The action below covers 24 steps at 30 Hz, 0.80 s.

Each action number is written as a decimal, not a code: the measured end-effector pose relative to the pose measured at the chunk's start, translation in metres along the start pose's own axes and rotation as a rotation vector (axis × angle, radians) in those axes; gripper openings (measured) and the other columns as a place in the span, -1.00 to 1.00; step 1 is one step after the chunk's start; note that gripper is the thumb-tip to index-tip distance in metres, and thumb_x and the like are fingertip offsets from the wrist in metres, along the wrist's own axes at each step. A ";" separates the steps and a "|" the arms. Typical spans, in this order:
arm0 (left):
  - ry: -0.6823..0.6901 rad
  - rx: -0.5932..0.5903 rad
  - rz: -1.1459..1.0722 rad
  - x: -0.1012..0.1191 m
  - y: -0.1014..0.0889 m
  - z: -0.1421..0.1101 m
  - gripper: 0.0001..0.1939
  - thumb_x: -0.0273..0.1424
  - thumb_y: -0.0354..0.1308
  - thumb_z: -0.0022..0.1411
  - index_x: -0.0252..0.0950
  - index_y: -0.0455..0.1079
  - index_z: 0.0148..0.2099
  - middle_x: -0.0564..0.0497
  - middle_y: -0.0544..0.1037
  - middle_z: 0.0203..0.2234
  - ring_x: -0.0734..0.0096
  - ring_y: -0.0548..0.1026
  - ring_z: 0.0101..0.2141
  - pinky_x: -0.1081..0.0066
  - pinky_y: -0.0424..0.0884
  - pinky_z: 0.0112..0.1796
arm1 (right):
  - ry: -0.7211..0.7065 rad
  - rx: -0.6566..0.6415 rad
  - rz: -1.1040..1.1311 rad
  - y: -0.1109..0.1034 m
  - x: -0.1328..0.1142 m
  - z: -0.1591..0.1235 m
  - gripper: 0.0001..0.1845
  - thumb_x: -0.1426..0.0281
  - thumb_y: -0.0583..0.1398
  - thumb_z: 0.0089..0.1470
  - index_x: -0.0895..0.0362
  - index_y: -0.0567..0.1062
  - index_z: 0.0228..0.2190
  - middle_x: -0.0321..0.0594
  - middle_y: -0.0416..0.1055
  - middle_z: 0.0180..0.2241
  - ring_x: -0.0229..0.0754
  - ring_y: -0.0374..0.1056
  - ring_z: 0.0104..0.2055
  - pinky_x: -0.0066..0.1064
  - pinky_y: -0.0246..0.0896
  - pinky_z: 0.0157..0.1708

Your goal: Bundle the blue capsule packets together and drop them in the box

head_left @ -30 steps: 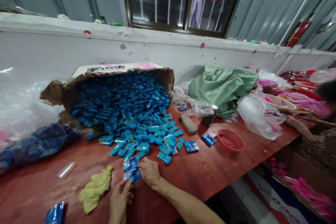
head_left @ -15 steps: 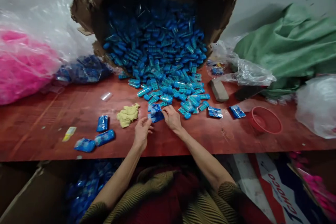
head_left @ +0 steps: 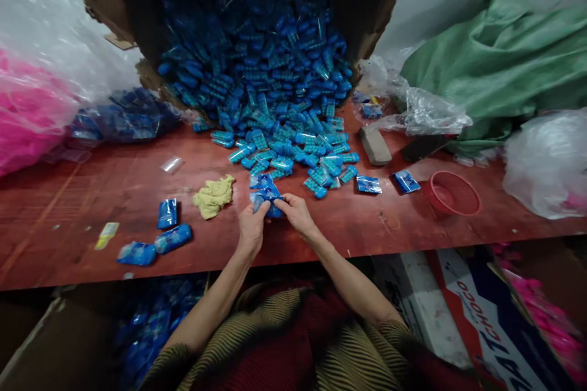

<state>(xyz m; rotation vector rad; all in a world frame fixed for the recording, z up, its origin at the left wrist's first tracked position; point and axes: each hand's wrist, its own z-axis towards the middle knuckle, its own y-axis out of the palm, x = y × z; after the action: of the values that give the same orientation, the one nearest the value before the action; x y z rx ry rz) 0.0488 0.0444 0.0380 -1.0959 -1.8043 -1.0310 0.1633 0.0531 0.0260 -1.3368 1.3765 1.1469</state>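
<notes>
Between my hands is a small blue plastic packet (head_left: 265,195), its top edge pinched by fingers of both. My left hand (head_left: 251,229) grips it from the left with thumb and fingers closed. On the other side my right hand (head_left: 296,214) pinches its right part, the fingertips of both hands close together. Another blue packet (head_left: 260,181) seems to lie just beyond, partly overlapped. Right behind is a heap of blue capsule-shaped pieces (head_left: 279,146) spilling from a torn cardboard box (head_left: 380,18). A crumpled yellow cloth (head_left: 214,197) lies left of my left hand.
On the red table (head_left: 321,241) stand a red plastic basket (head_left: 454,194) and a grey block (head_left: 375,146). Two flat blue packets (head_left: 369,184) lie right; several filled ones (head_left: 173,238) lie left. A green sack (head_left: 499,67) and clear bags (head_left: 548,165) are at right.
The view has swung down and left onto the table. My hands, earlier apart at the packet's edges, have come together on it, both thumbs now at it.
</notes>
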 end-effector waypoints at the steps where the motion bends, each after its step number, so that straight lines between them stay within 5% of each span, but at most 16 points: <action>1: 0.012 0.013 0.008 -0.002 0.000 0.001 -0.70 -0.28 0.35 -0.23 -0.38 0.40 -0.48 0.11 0.41 -0.65 0.58 0.31 -0.64 0.53 0.22 -0.62 | -0.023 0.023 -0.025 0.001 0.001 -0.001 -0.75 0.22 0.17 -0.06 0.15 0.41 -0.54 -0.39 0.29 -0.60 -0.35 0.15 -0.54 -0.50 0.09 -0.50; 10: -0.018 0.022 -0.137 -0.003 0.014 0.002 -0.69 -0.29 0.36 -0.24 -0.37 0.37 -0.47 0.14 0.40 -0.67 0.60 0.30 -0.65 0.53 0.23 -0.59 | -0.094 0.166 -0.137 0.015 0.002 -0.009 -0.69 0.20 0.05 0.08 0.10 0.24 -0.59 -0.42 0.22 -0.64 -0.34 0.17 -0.57 -0.51 0.05 -0.54; 16: -0.200 -0.235 -0.130 0.015 0.004 -0.003 -0.65 -0.28 0.38 -0.23 -0.40 0.39 -0.44 0.06 0.45 -0.65 0.55 0.35 -0.66 0.54 0.21 -0.64 | -0.163 0.216 -0.186 0.002 -0.009 -0.011 -0.61 0.17 0.08 0.09 0.11 0.19 -0.64 -0.45 0.10 -0.66 -0.38 0.05 -0.58 -0.52 -0.04 -0.55; 20: -0.273 -0.184 -0.159 0.019 -0.001 -0.004 -0.74 -0.37 0.36 -0.16 -0.39 0.35 -0.49 0.09 0.41 -0.70 0.59 0.31 -0.70 0.57 0.16 -0.68 | -0.242 0.079 -0.286 -0.008 -0.024 -0.017 -0.57 0.15 0.07 0.11 0.13 0.21 -0.66 -0.43 0.07 -0.65 -0.38 0.04 -0.56 -0.51 -0.05 -0.52; 24: -0.467 -0.099 -0.258 0.022 -0.001 -0.005 -0.83 -0.45 0.21 0.06 -0.36 0.29 -0.50 0.09 0.34 -0.74 0.58 0.29 -0.71 0.60 0.13 -0.70 | -0.239 0.042 -0.388 -0.021 -0.030 -0.017 -0.61 0.18 -0.04 0.20 0.15 0.42 -0.45 -0.32 0.35 -0.50 -0.30 0.25 -0.45 -0.49 0.12 -0.39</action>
<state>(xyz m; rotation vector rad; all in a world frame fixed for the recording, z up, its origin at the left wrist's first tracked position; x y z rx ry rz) 0.0414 0.0457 0.0593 -1.2647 -2.3361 -1.0842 0.1854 0.0423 0.0575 -1.3177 0.9155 0.9700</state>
